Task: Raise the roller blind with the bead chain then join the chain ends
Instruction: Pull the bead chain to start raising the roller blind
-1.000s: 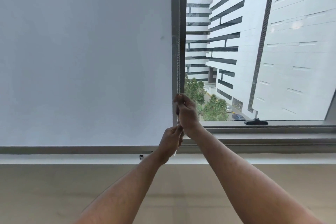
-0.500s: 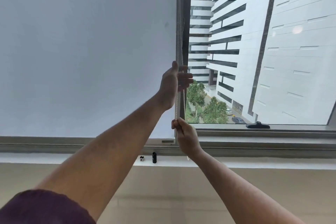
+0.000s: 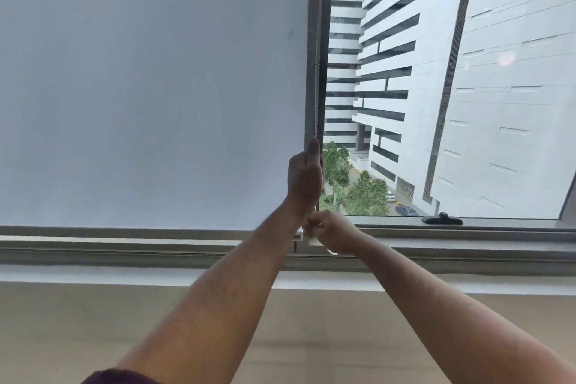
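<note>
Both hands on the bead chain point(image 3: 317, 78), which hangs down the grey window frame post point(image 3: 312, 40) at the right edge of the roller blind point(image 3: 149, 78).

Left hand point(image 3: 304, 179) is the upper one: closed in a fist around the chain, thumb pointing up against the post. Chain runs taut and vertical from above the frame into that fist.

Right hand point(image 3: 332, 229) sits directly below, touching the left wrist, fingers pinched shut on the lower part of the chain. The chain itself is mostly hidden between the two hands; only a short bit shows at the left hand's heel.

Blind is almost fully down: white fabric covers the whole left pane, bottom rail point(image 3: 124, 229) just above the window sill point(image 3: 93, 274). Its white end cap point(image 3: 297, 236) pokes out beside the left wrist.

Right pane is uncovered: white buildings, trees, parked cars outside. Black window handle point(image 3: 442, 219) lies on the lower frame, well to the right of the hands.

Can't tell whether the chain ends are joined; that part is hidden.
</note>
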Demonstrator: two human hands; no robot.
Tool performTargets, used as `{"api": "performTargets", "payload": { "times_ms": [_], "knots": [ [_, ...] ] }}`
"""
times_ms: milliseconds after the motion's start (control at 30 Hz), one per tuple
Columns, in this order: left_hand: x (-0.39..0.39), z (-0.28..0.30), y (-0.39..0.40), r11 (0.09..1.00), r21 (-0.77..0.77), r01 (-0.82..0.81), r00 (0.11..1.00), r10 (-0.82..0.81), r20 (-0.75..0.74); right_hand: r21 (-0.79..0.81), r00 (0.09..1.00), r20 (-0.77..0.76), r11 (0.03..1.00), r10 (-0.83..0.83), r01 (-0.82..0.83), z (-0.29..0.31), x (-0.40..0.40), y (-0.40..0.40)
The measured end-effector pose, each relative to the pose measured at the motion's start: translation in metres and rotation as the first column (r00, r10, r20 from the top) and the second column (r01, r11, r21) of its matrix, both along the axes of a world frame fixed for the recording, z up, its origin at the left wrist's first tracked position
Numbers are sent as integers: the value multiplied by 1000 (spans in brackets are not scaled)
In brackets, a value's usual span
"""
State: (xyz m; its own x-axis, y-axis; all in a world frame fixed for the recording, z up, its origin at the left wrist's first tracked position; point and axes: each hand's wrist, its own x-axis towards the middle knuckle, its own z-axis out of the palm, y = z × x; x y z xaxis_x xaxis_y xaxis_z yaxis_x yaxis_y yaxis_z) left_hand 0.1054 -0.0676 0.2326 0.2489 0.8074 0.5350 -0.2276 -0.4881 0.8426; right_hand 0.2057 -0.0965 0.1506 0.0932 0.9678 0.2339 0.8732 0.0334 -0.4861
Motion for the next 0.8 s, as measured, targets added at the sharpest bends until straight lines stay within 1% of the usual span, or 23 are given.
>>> {"api": "performTargets", "payload": {
  "times_ms": [33,100,133,200,233,267,300,333,367,400,433,467,500,533,567,600,700,800],
  "knots": [
    [0,-6,0,1000,-12,-4,1000,3,-6,-22,1000,14,1000,-5,5,4,3,1],
    [0,-15,-1,999,-51,5,1000,-6,-3,-32,1000,-20,999,-9,8,16,6,1],
    [0,-19,-1,998,-63,7,1000,-7,4,-14,999,-45,1000,-16,15,25,6,0],
    [-1,-22,-2,997,-74,19,1000,-17,25,89,994,-99,995,-34,43,44,7,3],
    [-1,-23,-2,997,-71,20,999,-17,36,147,985,-164,986,-53,78,53,8,5],
    [-2,-23,-3,998,-61,17,999,-14,39,196,964,-258,973,-70,123,65,8,6],
    [-2,-24,-2,999,-47,12,999,-10,34,243,923,-379,955,-65,167,77,7,6],
    [-2,-26,-2,999,-31,10,1000,-9,26,278,859,-511,939,-32,201,89,3,4],
    [-1,-28,0,1000,-28,6,1000,-5,22,303,769,-639,929,33,211,101,-1,3],
    [-1,-29,0,999,-32,5,1000,-5,21,321,657,-745,925,112,206,114,-7,0],
    [1,-32,0,999,-43,-1,1000,2,13,336,539,-820,923,190,186,129,-13,-4],
    [2,-33,-1,998,-55,-4,1000,4,6,354,445,-859,922,254,158,142,-20,-7],
    [3,-33,-2,998,-63,-2,1000,2,0,379,377,-874,916,307,133,154,-26,-10],
    [3,-33,-5,998,-64,7,1000,-8,-4,408,344,-873,905,347,122,163,-31,-10],
    [4,-32,-8,998,-67,19,1000,-20,-9,434,340,-864,892,371,129,170,-36,-10],
    [4,-31,-10,997,-71,35,999,-36,-11,454,373,-850,877,372,160,173,-41,-8],
    [1,-32,-13,995,-69,76,997,-78,-26,537,525,-769,814,363,223,168,-49,-2],
    [-11,-42,-4,998,-45,53,993,-57,-101,578,581,-726,785,370,222,150,-52,0]
  ]
}}
